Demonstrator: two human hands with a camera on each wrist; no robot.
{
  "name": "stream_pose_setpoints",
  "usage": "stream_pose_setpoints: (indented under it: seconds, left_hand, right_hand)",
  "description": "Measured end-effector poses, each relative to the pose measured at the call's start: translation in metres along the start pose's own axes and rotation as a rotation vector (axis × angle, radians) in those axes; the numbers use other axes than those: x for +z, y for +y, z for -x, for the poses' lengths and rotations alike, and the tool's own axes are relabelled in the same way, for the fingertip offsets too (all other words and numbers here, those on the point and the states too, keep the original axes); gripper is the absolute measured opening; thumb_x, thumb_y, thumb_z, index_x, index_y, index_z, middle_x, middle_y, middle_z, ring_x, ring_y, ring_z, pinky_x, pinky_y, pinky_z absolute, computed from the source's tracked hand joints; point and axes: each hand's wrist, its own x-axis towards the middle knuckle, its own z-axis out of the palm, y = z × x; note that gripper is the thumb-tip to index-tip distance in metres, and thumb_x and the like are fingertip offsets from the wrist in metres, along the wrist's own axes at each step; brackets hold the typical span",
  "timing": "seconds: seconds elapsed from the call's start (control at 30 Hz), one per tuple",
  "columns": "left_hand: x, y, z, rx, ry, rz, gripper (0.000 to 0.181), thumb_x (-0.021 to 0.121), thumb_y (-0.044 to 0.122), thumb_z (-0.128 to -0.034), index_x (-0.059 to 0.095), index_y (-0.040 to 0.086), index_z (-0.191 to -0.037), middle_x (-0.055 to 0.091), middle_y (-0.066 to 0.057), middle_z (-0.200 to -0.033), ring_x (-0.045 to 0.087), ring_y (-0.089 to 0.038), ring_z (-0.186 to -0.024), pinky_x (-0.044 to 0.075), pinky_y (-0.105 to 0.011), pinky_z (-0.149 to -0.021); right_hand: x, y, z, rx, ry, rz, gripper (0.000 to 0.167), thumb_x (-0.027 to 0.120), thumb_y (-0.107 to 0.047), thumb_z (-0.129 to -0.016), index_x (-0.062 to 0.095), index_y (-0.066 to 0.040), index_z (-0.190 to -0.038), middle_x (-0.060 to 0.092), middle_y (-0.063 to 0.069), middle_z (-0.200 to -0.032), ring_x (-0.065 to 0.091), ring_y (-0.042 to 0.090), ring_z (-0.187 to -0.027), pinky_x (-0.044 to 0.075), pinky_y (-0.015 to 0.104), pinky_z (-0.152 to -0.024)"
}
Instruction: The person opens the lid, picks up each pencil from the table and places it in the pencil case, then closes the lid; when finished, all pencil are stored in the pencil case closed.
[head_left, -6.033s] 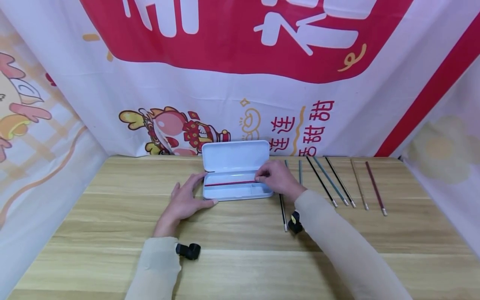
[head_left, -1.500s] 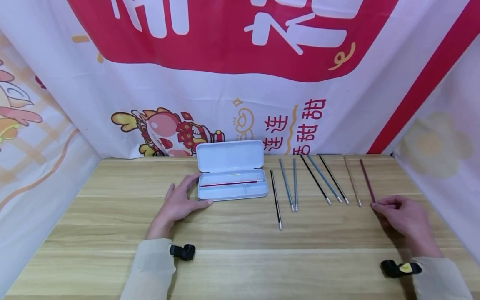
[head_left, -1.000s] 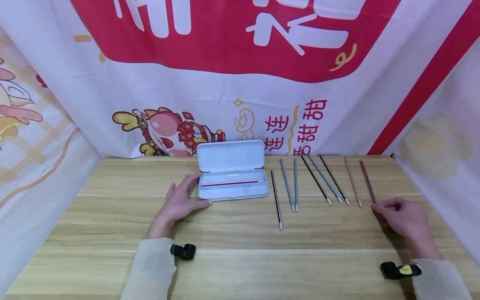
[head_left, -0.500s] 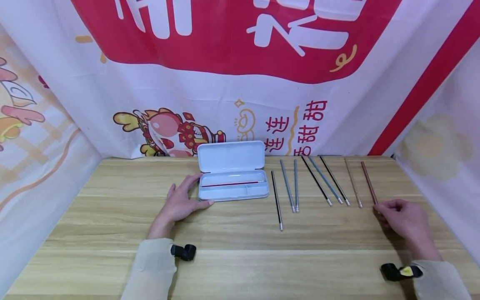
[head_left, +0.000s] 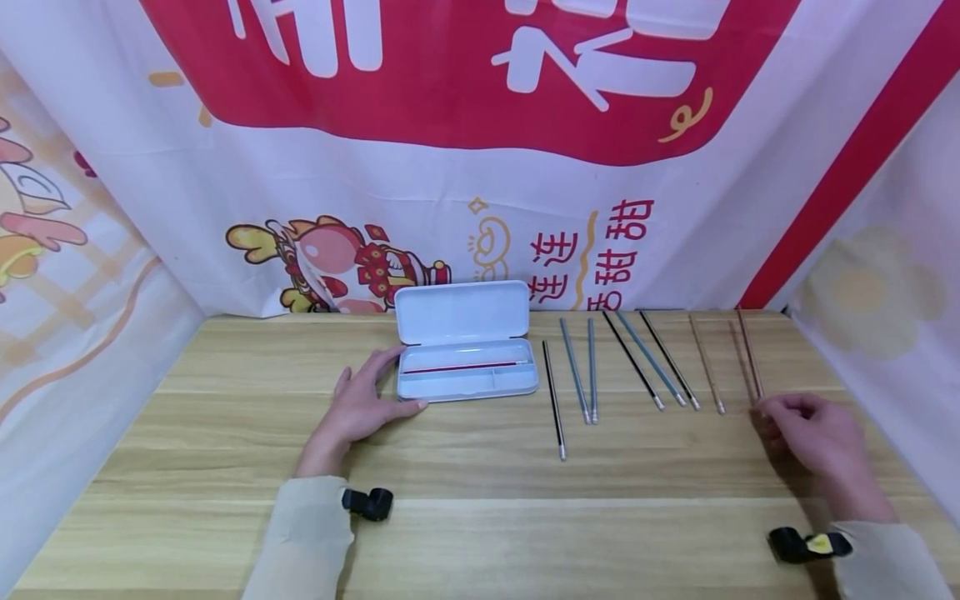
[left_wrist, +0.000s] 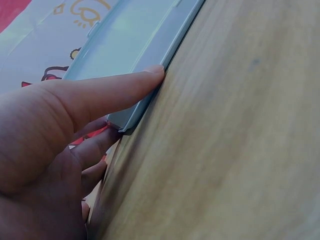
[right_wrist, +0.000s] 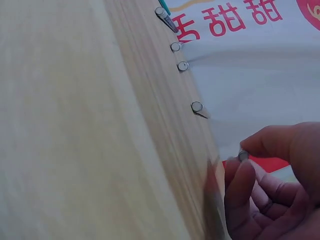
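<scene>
maroon pencil (head_left: 751, 355), end-on only from the right wrist, is pinched by right fingers (right_wrist: 242, 184). left fingers (left_wrist: 120, 91), wide, touch the pencil case (head_left: 461, 312).

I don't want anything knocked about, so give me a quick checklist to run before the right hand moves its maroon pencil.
1. Lid raised: ok, it stands open.
2. Pencil case steadied: ok, the left hand holds its left end.
3. Maroon pencil gripped: ok, the right hand pinches its near end.
4. Far tip clear of the cloth behind: cannot tell.
5. Low path to the case clear: not ok, seven loose pencils lie between.
6. Room inside: ok, one red pencil lies in the rear compartment, with bare floor beside it.
</scene>
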Motion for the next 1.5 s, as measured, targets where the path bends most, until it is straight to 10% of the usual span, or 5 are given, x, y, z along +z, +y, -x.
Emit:
stream_pose_setpoints:
  seconds: [0.27, 0.67, 0.9, 1.5]
  left_hand:
    - [-0.001, 0.0, 0.001, 0.004, 0.005, 0.001, 0.091, 0.087, 0.038, -0.0905, 0.039, 0.021, -0.166, 0.032, -0.012, -0.177, 0.02, -0.041, -0.167, -0.015, -0.066, -0.134]
    - [-0.001, 0.0, 0.002, 0.002, 0.01, 0.002, 0.091, 0.088, 0.039, -0.0901, 0.04, 0.022, -0.166, 0.033, -0.011, -0.177, 0.019, -0.041, -0.168, -0.015, -0.065, -0.135]
    - [-0.001, 0.0, 0.001, -0.001, 0.011, 0.0, 0.091, 0.088, 0.039, -0.09, 0.04, 0.023, -0.166, 0.032, -0.011, -0.178, 0.016, -0.041, -0.168, -0.015, -0.065, -0.135]
    - [0.001, 0.001, 0.0, -0.005, 0.012, 0.004, 0.092, 0.087, 0.038, -0.0903, 0.039, 0.023, -0.167, 0.032, -0.01, -0.178, 0.009, -0.041, -0.169, -0.016, -0.064, -0.135]
  right_hand:
    - [-0.004, -0.011, 0.007, -0.058, -0.01, -0.171, 0.054, 0.057, -0.041, -0.111, 0.061, 0.006, -0.136, 0.073, -0.021, -0.082, 0.073, 0.004, -0.074, 0.066, 0.026, -0.067]
    - [-0.001, -0.035, 0.018, -0.153, -0.028, -0.288, 0.012, 0.065, -0.033, -0.109, 0.071, -0.024, -0.112, 0.075, -0.025, -0.087, 0.076, 0.001, -0.08, 0.067, 0.024, -0.069]
    - [0.02, -0.06, 0.019, -0.223, -0.124, -0.195, 0.051, 0.058, -0.033, -0.112, 0.056, 0.006, -0.143, 0.074, -0.015, -0.098, 0.075, 0.005, -0.087, 0.068, 0.027, -0.077]
    - [0.075, -0.147, 0.019, -0.454, -0.207, -0.026, 0.026, 0.061, -0.027, -0.111, 0.068, -0.005, -0.124, 0.074, 0.019, -0.107, 0.069, 0.032, -0.095, 0.06, 0.029, -0.068]
